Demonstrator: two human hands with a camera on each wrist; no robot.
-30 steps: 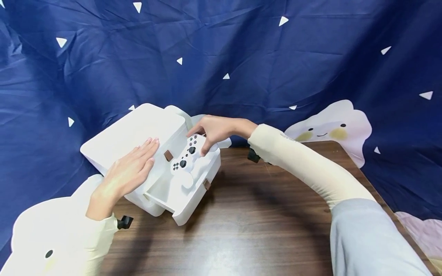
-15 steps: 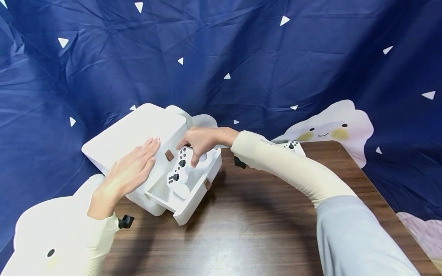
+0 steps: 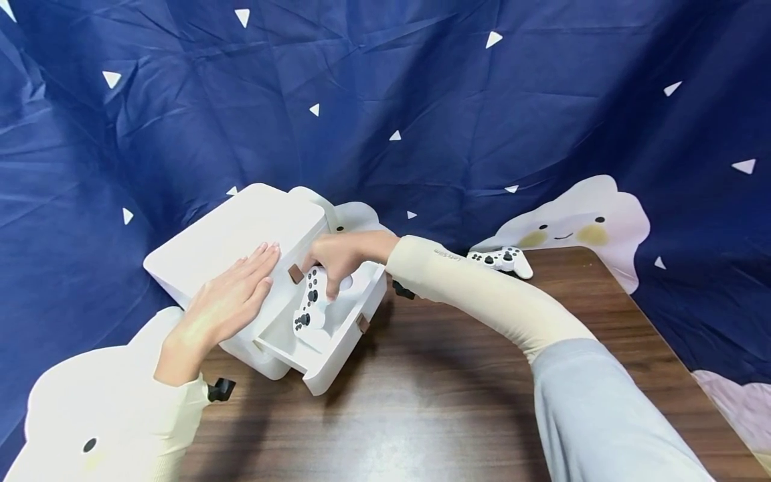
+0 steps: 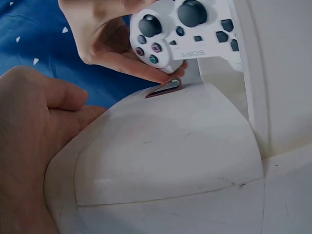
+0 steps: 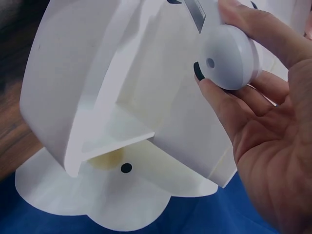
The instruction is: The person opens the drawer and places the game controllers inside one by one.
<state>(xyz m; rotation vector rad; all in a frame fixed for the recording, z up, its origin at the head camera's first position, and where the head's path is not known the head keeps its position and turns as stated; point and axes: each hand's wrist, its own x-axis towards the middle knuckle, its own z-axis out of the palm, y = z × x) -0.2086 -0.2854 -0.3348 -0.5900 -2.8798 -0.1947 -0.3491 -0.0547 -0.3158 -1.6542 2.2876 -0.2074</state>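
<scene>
My right hand (image 3: 336,258) grips a white game controller (image 3: 311,304) by one end, fingers on the far side and thumb on the near side. The controller is down inside the pulled-out white drawer (image 3: 349,355). In the left wrist view its sticks, buttons and a SONY mark show on the controller (image 4: 197,41). One rounded grip end of the controller (image 5: 226,56) faces the right wrist view, with fingers and thumb round it. My left hand (image 3: 225,294) lies flat with straight fingers on the white drawer box (image 3: 241,227).
A second white controller (image 3: 502,260) lies on the wooden table (image 3: 458,375) at the back right. Brown tabs mark the drawer front (image 3: 363,323) and the box above it (image 3: 295,273). A blue curtain (image 3: 385,100) with white triangles hangs behind.
My right hand has moved left and down, carrying the controller deeper into the drawer. The second controller has come into sight from behind the right arm. The left hand stays put.
</scene>
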